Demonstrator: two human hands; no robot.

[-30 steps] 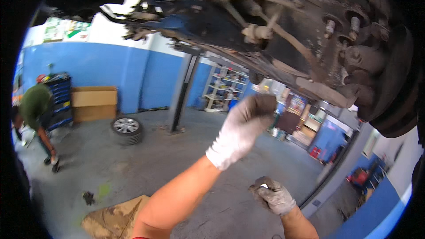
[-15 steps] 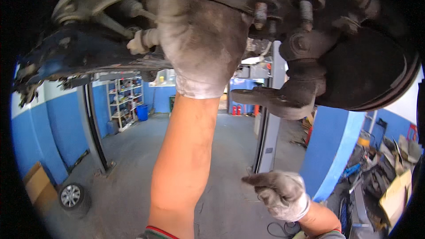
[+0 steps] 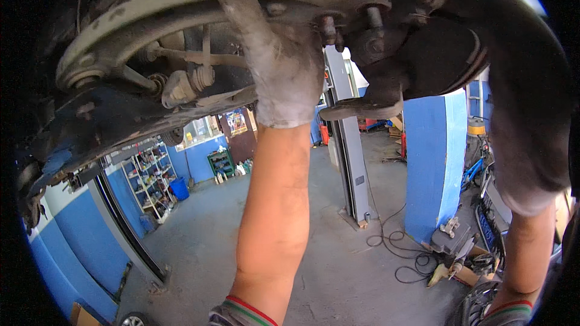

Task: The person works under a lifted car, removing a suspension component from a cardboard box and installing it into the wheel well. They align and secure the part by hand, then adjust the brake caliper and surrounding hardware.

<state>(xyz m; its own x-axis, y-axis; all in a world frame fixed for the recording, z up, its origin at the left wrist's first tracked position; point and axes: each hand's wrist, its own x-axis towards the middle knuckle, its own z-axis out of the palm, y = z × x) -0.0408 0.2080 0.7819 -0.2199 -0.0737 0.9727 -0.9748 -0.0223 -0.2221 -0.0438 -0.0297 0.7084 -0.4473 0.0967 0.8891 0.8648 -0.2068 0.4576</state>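
My left hand (image 3: 284, 75), in a soiled white-grey glove, grips the curved metal control arm (image 3: 151, 3) under a raised vehicle. Its thumb lies up across the arm; the other fingers are hidden behind it. Right of that hand, two threaded bolts (image 3: 374, 19) hang from the arm's end. Below them juts a rounded steel lug (image 3: 368, 104), beside the dark brake disc (image 3: 447, 63). At the far right my right hand (image 3: 528, 139), also gloved, is raised beside the disc. Shadow and blur hide its fingers, so whether it touches anything cannot be told.
A grey lift post (image 3: 350, 169) and a blue pillar (image 3: 426, 169) stand ahead, with another post (image 3: 124, 223) at left. A black cable (image 3: 399, 241) loops on the floor near piled parts (image 3: 459, 241). Shelves (image 3: 148, 178) and a blue bin (image 3: 179, 188) stand at back left.
My right hand has risen from low right of centre up to the disc's right side. The view has shifted and tilted; my left hand stays at the control arm.
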